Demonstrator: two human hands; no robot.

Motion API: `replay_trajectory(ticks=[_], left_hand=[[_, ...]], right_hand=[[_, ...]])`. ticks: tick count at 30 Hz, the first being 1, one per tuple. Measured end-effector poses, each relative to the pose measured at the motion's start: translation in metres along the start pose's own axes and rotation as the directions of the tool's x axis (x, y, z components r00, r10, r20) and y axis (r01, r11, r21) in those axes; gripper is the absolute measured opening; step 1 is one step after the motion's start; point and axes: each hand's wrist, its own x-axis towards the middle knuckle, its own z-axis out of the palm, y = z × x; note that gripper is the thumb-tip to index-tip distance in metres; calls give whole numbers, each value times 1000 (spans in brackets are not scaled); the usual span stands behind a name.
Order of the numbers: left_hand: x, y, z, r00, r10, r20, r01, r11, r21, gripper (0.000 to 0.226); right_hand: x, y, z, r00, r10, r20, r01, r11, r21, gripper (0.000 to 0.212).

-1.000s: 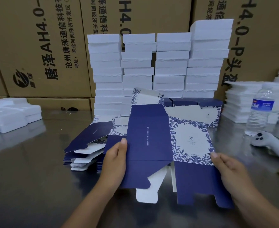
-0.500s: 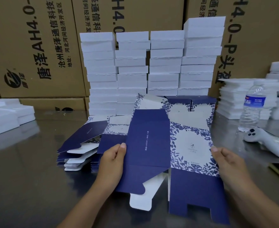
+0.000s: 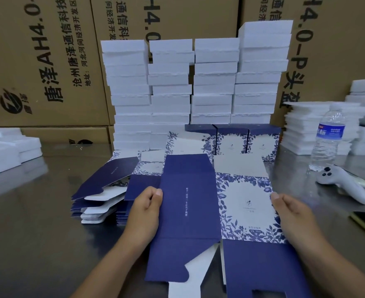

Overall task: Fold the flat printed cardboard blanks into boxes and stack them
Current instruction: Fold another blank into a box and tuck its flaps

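- Step in hand: opening one blank (image 3: 198, 201), held at centre-bottom of frame over the counter (image 3: 37, 233); not yet squared, navy panel left, floral panel right.
- Left hand (image 3: 144, 214): grip pinches the blank's left edge, thumb on top.
- Right hand (image 3: 293, 218): grip pinches the right edge, same way.
- Next, I judge: press both edges inward so it opens to a tube, then tuck btm flaps.
- Folded boxes (image 3: 233, 143) stand behind it, centre; pile of flat blanks (image 3: 104, 190) at left waits.
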Motion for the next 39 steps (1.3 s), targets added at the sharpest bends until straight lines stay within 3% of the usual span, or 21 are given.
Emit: replay_trajectory(ticks=[6,10,17,22,29,33,39], left_hand=[[-1,4,2,996,-85,-28,80,989,-127,37],[2,2,0,995,-44,-94,44,999,-8,30],[0,1,1,1000,-16,-25,16,1000,-6,28],[-2,6,2,996,-73,-47,67,991,-114,36],[-1,5,-1,998,-58,5,58,997,-60,33],[-1,5,-1,998,-38,52,40,998,-54,33],[-4,9,1,988,-138,68,150,963,-224,39]], right_hand=[[-1,-4,0,1000,-8,15,8,1000,-25,34],[-6,-7,3,997,41,68,-41,999,4,29],[-5,-13,0,999,32,13,-32,999,-13,37],[-5,-13,-1,998,58,16,-59,998,38,33],[-3,-14,0,992,127,-18,-124,986,107,32],[0,-12,-4,998,39,-55,-40,999,-23,39],[-1,-14,-5,1000,-9,-8,9,998,-70,34]])
